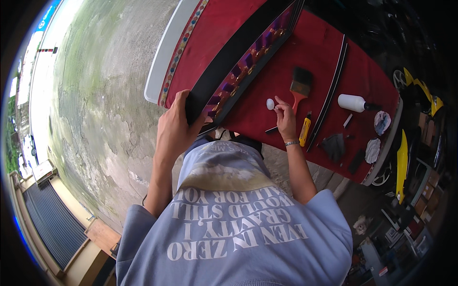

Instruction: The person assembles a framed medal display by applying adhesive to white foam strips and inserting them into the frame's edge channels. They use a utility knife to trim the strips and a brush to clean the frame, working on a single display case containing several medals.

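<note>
Left grip (170,125): closed around the near end of the long black piece (210,78), thumb to the right side of it and fingers to the left.
Long black piece: it lies tilted across the red-covered bench (365,78); its right side shows a purple and gold pattern, and I cannot tell if it is hollow.
Right grip (286,121): nearly closed, with the fingertips pinching the edge of the small white round piece (270,104).
Small white round piece: at the fingertips, over the bench, to the right of the long black piece.
White bottle (351,102): lying on its side, dark end to the right; the wall is opaque, so its content cannot be seen.
Near right grip: the brush (301,85), with dark bristles and red handle, and the yellow cutter (305,129).
Right part of bench: a dark glove (334,146), below the bottle, and two crumpled wads (382,123), near the rim.
</note>
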`<action>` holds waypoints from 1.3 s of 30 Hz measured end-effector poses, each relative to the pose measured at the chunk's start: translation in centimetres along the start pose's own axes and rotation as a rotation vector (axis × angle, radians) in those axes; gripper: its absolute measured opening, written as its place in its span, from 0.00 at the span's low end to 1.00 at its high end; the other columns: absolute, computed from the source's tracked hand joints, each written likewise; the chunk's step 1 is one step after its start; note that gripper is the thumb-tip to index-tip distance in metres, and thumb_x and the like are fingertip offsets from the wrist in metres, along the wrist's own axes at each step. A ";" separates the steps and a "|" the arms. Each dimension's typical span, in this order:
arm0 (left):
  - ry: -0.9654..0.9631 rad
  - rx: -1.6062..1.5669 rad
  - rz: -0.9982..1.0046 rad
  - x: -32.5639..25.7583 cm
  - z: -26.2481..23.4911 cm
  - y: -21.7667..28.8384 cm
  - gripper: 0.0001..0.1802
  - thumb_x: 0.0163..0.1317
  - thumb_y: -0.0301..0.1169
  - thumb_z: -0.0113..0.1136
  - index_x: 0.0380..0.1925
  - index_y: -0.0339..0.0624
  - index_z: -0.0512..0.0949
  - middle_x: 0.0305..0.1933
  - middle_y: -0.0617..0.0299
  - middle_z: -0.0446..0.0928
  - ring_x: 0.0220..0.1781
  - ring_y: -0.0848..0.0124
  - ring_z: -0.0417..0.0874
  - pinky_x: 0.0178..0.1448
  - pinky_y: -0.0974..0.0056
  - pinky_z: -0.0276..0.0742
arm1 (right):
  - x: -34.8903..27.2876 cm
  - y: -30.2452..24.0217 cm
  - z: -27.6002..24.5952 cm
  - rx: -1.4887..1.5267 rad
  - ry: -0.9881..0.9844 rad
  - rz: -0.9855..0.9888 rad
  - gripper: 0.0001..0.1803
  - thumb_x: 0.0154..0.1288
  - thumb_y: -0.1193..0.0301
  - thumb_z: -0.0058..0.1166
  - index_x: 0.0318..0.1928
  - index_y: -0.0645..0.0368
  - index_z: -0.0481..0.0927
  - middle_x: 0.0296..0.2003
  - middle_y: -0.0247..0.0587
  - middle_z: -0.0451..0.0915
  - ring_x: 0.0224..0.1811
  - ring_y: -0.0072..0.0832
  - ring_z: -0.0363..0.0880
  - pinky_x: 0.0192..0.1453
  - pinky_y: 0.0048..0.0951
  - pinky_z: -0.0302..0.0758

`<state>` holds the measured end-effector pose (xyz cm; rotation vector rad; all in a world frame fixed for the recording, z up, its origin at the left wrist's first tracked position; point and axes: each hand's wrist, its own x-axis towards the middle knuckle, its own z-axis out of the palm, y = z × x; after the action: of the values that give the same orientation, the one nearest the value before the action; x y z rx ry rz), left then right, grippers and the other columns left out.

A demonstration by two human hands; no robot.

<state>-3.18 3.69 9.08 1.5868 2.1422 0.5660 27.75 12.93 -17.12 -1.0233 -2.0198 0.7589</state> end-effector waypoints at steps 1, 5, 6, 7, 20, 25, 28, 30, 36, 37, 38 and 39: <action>-0.001 -0.021 -0.001 0.0 0.1 0.0 0.29 0.63 0.37 0.69 0.59 0.38 0.69 0.43 0.43 0.81 0.43 0.42 0.85 0.44 0.50 0.79 | 0.1 0.1 -0.1 0.001 -0.008 -0.021 0.09 0.71 0.78 0.58 0.46 0.60 0.71 0.59 0.51 0.81 0.56 0.48 0.82 0.57 0.41 0.81; -0.013 -0.043 -0.032 -0.1 0.1 -0.1 0.29 0.63 0.38 0.68 0.60 0.40 0.69 0.42 0.42 0.81 0.44 0.41 0.84 0.45 0.49 0.78 | 0.0 0.4 0.1 0.012 -0.064 -0.056 0.09 0.72 0.77 0.57 0.47 0.60 0.70 0.60 0.52 0.80 0.57 0.49 0.82 0.58 0.41 0.81; -0.020 -0.033 -0.045 -0.1 0.0 0.0 0.29 0.63 0.38 0.68 0.60 0.40 0.70 0.42 0.42 0.81 0.44 0.41 0.84 0.45 0.49 0.78 | -0.2 0.5 0.2 0.021 -0.073 -0.058 0.09 0.73 0.77 0.56 0.47 0.60 0.70 0.60 0.53 0.80 0.57 0.50 0.82 0.58 0.41 0.81; -0.019 -0.028 -0.046 -0.1 -0.1 0.1 0.29 0.63 0.39 0.68 0.60 0.40 0.70 0.42 0.43 0.81 0.44 0.41 0.84 0.45 0.49 0.78 | -0.3 0.5 0.3 0.029 -0.085 -0.058 0.08 0.74 0.77 0.55 0.47 0.60 0.69 0.61 0.53 0.80 0.57 0.50 0.82 0.59 0.41 0.81; -0.008 -0.049 -0.033 -0.7 0.5 0.0 0.29 0.63 0.39 0.68 0.60 0.41 0.70 0.43 0.44 0.82 0.44 0.43 0.84 0.45 0.50 0.78 | -0.2 0.9 -0.3 -0.024 -0.138 -0.133 0.08 0.74 0.75 0.55 0.48 0.58 0.71 0.56 0.49 0.80 0.55 0.49 0.81 0.58 0.44 0.80; -0.012 -0.066 -0.079 -0.6 0.2 0.3 0.29 0.63 0.41 0.70 0.59 0.42 0.71 0.43 0.44 0.82 0.45 0.44 0.85 0.46 0.50 0.78 | -1.3 0.8 -1.1 -0.023 -0.104 -0.071 0.10 0.72 0.73 0.59 0.49 0.59 0.74 0.54 0.49 0.79 0.55 0.48 0.80 0.56 0.43 0.81; -0.024 -0.064 -0.084 0.0 -0.3 -0.1 0.29 0.63 0.40 0.71 0.59 0.41 0.71 0.41 0.45 0.81 0.43 0.45 0.84 0.46 0.51 0.78 | -2.4 0.5 -1.1 -0.052 -0.048 -0.025 0.14 0.71 0.71 0.61 0.52 0.61 0.73 0.54 0.51 0.78 0.56 0.49 0.79 0.58 0.43 0.79; -0.032 -0.065 -0.055 1.0 -0.6 -1.4 0.29 0.63 0.40 0.71 0.58 0.40 0.71 0.40 0.46 0.80 0.41 0.47 0.84 0.46 0.52 0.77 | -3.0 0.4 -1.1 -0.036 -0.005 0.034 0.18 0.70 0.69 0.62 0.54 0.62 0.73 0.54 0.52 0.78 0.56 0.48 0.79 0.59 0.42 0.78; -0.120 -0.153 -0.113 5.6 -3.2 -10.3 0.28 0.66 0.36 0.68 0.61 0.37 0.70 0.44 0.56 0.84 0.43 0.72 0.85 0.44 0.63 0.79 | -5.6 -0.6 -0.2 0.127 0.112 0.279 0.30 0.72 0.53 0.60 0.61 0.63 0.70 0.56 0.52 0.77 0.58 0.42 0.79 0.61 0.39 0.75; -0.138 -0.246 -0.153 6.7 -3.3 -12.7 0.27 0.67 0.36 0.67 0.61 0.37 0.70 0.46 0.56 0.84 0.44 0.71 0.86 0.45 0.63 0.80 | -6.1 -0.7 0.1 0.159 0.132 0.304 0.33 0.73 0.49 0.58 0.63 0.63 0.70 0.57 0.51 0.77 0.58 0.40 0.79 0.62 0.39 0.75; -0.163 -0.337 -0.195 7.7 -3.4 -14.5 0.27 0.68 0.36 0.66 0.61 0.38 0.70 0.48 0.57 0.84 0.46 0.71 0.87 0.46 0.63 0.81 | -6.6 -0.8 0.4 0.165 0.127 0.334 0.34 0.72 0.49 0.60 0.64 0.63 0.69 0.57 0.52 0.77 0.58 0.41 0.79 0.62 0.40 0.75; -0.190 -0.408 -0.191 8.9 -3.3 -15.6 0.24 0.70 0.37 0.64 0.61 0.39 0.71 0.53 0.57 0.84 0.51 0.67 0.88 0.48 0.61 0.83 | -7.1 -0.7 0.5 0.165 0.127 0.367 0.36 0.71 0.48 0.61 0.65 0.64 0.68 0.58 0.53 0.76 0.59 0.41 0.78 0.62 0.41 0.75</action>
<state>-19.76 7.79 2.49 1.1533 1.8644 0.7042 29.94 6.48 -19.32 -1.3262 -1.6511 1.0049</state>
